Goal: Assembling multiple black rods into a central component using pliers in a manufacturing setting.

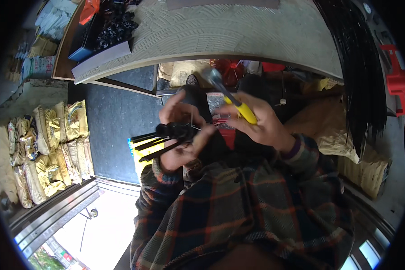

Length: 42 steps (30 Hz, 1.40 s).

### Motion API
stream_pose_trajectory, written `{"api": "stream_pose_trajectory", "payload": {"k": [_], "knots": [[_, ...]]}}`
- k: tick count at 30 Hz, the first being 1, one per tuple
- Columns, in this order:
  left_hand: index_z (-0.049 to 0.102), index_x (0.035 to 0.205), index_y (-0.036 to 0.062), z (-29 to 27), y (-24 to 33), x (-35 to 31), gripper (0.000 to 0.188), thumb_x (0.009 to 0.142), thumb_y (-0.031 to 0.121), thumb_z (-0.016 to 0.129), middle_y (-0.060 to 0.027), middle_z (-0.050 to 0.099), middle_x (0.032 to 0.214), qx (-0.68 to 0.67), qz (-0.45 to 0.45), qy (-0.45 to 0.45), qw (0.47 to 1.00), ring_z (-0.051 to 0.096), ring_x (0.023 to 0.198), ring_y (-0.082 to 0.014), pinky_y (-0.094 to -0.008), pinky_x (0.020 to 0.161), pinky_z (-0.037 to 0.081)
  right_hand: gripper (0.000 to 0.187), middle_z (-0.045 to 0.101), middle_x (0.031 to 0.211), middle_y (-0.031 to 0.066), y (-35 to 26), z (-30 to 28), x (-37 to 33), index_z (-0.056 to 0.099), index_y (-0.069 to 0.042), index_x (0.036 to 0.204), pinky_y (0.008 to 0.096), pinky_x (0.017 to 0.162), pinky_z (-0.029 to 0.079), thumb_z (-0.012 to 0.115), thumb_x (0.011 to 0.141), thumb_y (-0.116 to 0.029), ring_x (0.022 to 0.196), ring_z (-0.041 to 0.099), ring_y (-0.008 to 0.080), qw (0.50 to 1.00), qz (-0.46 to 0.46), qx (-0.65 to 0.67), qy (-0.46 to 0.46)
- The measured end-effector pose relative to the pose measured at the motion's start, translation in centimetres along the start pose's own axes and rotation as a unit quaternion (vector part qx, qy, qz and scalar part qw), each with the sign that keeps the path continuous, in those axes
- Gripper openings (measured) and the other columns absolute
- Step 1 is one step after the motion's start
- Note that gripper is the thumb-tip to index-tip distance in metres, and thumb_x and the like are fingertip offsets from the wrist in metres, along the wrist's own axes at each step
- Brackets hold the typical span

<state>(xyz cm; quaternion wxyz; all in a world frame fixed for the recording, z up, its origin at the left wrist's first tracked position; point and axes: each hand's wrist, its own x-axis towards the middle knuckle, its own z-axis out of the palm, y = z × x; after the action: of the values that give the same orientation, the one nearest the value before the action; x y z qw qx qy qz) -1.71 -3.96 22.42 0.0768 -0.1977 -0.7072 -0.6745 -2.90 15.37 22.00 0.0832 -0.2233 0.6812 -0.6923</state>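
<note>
My left hand [177, 156] is closed around a black hub-like part [179, 131] with several thin black rods sticking out toward the lower left. A short thin wire [192, 118] shows by its fingers. My right hand [267, 119] grips a hammer [244, 111] by its yellow handle; the metal head [213, 76] points up and away and is blurred. Both hands are over my lap, a little apart. Behind the fingers lies something red [228, 137], partly hidden.
A table [238, 33] with a patterned grey top stands ahead, bearing a heap of black parts [114, 33] at its left. Long black rods [360, 81] hang over its right edge. Stacked sacks [49, 153] are on the left, more sacks [326, 130] on the right.
</note>
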Motion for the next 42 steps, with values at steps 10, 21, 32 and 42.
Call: {"api": "stream_pose_trajectory", "payload": {"k": [10,21,32,42], "knots": [[0.018,0.129,0.008,-1.4,0.6,-0.8,0.069,0.075,-0.007,0.059,-0.0094,0.047,0.084,-0.029,-0.067,-0.012,0.997,0.057,0.075,-0.0166,-0.0267,0.071,0.045,0.048,0.051,0.085,0.0071,-1.1,3.5,3.3,0.055,-0.001,0.104,0.0286,0.061,0.044,0.079,0.063,-0.01,0.071,0.052,0.0181,0.972,-0.167,-0.154,0.056],[0.018,0.13,0.0038,-1.4,0.6,-0.4,0.066,0.079,0.0,0.058,-0.0104,0.05,0.089,0.138,-0.005,-0.047,0.989,0.054,0.074,-0.0147,-0.0232,0.071,0.044,0.023,0.054,0.082,0.0107,-2.7,2.5,4.1,0.054,0.0,0.084,0.0244,0.056,0.044,0.071,0.071,-0.007,0.071,0.057,0.017,0.979,-0.144,-0.134,0.061],[0.007,0.135,0.0025,-2.1,1.5,0.6,0.072,0.078,-0.008,0.049,-0.0138,0.06,0.086,0.017,-0.113,-0.045,0.992,0.06,0.081,-0.0157,-0.0279,0.075,0.049,0.032,0.05,0.113,0.0041,-4.1,-2.1,3.0,0.059,-0.009,0.106,0.0385,0.094,0.037,0.064,0.077,-0.021,0.104,0.049,0.0168,0.747,-0.248,-0.616,0.021],[0.021,0.132,-0.0022,-1.3,1.6,0.4,0.063,0.076,-0.006,0.05,-0.0118,0.063,0.073,0.014,-0.131,-0.021,0.991,0.063,0.068,-0.0158,-0.026,0.066,0.05,0.043,0.04,0.129,-0.0096,-2.9,-2.7,3.4,0.051,-0.021,0.122,0.0464,0.109,0.015,0.056,0.081,-0.034,0.124,0.033,0.0099,0.543,-0.363,-0.753,0.08]]}}
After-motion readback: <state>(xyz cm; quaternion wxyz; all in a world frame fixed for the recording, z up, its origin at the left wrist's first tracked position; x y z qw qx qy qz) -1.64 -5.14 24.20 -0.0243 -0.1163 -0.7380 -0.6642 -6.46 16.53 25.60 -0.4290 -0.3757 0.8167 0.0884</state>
